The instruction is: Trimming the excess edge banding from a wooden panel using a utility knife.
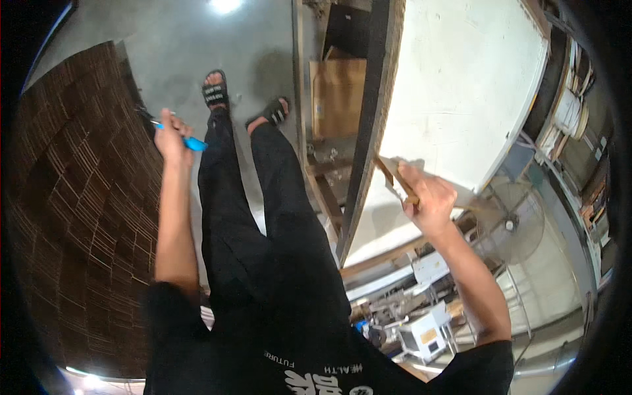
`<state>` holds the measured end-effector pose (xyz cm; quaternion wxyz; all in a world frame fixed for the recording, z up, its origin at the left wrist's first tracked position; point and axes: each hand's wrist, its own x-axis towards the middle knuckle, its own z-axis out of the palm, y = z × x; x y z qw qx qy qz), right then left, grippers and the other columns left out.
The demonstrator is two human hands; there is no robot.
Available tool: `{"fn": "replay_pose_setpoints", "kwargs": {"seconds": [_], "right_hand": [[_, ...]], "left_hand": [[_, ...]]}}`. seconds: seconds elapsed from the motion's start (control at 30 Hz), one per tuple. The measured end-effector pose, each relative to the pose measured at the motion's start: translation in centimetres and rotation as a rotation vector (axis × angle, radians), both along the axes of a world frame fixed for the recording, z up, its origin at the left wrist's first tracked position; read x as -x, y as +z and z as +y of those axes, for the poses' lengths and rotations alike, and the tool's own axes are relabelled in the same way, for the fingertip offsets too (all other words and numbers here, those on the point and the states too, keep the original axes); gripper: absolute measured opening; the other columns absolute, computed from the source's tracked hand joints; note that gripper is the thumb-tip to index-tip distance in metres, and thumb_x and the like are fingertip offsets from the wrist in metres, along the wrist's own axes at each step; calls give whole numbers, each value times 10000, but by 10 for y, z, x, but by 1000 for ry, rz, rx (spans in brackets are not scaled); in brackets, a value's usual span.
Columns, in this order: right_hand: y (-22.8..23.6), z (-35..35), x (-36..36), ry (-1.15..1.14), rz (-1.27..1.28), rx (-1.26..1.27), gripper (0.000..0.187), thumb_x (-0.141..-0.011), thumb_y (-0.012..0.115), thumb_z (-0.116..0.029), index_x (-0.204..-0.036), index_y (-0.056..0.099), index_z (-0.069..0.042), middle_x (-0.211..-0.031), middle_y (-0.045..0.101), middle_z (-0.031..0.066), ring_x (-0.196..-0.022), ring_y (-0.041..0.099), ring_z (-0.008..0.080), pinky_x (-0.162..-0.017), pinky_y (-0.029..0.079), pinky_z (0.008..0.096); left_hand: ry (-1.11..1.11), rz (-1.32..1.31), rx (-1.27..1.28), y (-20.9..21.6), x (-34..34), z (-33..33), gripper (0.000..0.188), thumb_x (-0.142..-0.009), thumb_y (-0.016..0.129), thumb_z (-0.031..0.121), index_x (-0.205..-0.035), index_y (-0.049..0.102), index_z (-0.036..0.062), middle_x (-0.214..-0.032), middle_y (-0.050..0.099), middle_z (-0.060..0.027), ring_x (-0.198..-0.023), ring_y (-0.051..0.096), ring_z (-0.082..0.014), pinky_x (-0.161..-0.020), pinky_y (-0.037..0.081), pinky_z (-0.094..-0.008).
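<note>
My left hand point(172, 139) is closed around a blue-handled tool point(195, 143), whose thin end points up and left beside the stacked brown sheets. That end is dark and too small to make out. My right hand point(431, 197) is over the near part of the white tabletop point(461, 85), with its fingers closed on a narrow brown strip point(407, 187). The strip slants from the table's left edge toward my palm, and my fingers cover part of it.
A tall stack of brown corrugated sheets point(79, 197) fills the left side. Under the table, a cardboard box point(338, 99) stands behind the wooden frame. A round fan point(510, 224) is at the right, and a white machine point(424, 336) sits lower right. Grey floor point(171, 39) lies around my feet.
</note>
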<state>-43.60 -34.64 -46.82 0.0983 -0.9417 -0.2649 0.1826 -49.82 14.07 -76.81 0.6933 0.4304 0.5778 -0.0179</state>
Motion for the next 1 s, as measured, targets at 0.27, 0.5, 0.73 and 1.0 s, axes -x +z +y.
{"fn": "replay_pose_setpoints", "kwargs": {"seconds": [0.27, 0.5, 0.73, 1.0], "right_hand": [[5, 17, -4, -20, 84, 6, 452, -815, 733, -168, -1259, 747, -80, -1159, 835, 101, -989, 832, 263, -774, 618, 359], [3, 61, -16, -23, 49, 6, 405, -850, 692, -188, -1235, 753, -75, -1160, 832, 109, -1027, 827, 261, -783, 605, 354], [2, 51, -8, -10, 84, 41, 640, -612, 777, -87, -1251, 756, -54, -1120, 828, 135, -890, 814, 274, -774, 598, 372], [4, 58, -17, 9, 79, 8, 593, -648, 781, -87, -1237, 753, -28, -1086, 832, 128, -832, 801, 266, -741, 589, 372]], "left_hand": [[-504, 97, -105, 55, -24, -84, 308, -1088, 723, 354, -1183, 704, 62, -873, 691, -7, -642, 518, -46, -545, 391, -240], [-834, -333, -49, 195, -25, -189, 460, -1185, 417, 368, -1277, 643, -22, -796, 532, -49, -627, 503, -123, -539, 379, -330], [-1004, -438, -3, 286, -2, -229, 234, -1112, 615, 241, -1207, 598, 27, -978, 679, -171, -743, 715, -385, -625, 563, -475], [-1087, -385, 12, 279, -10, -230, 234, -1091, 641, 247, -1068, 572, 25, -794, 666, -172, -631, 691, -400, -532, 533, -505]]}}
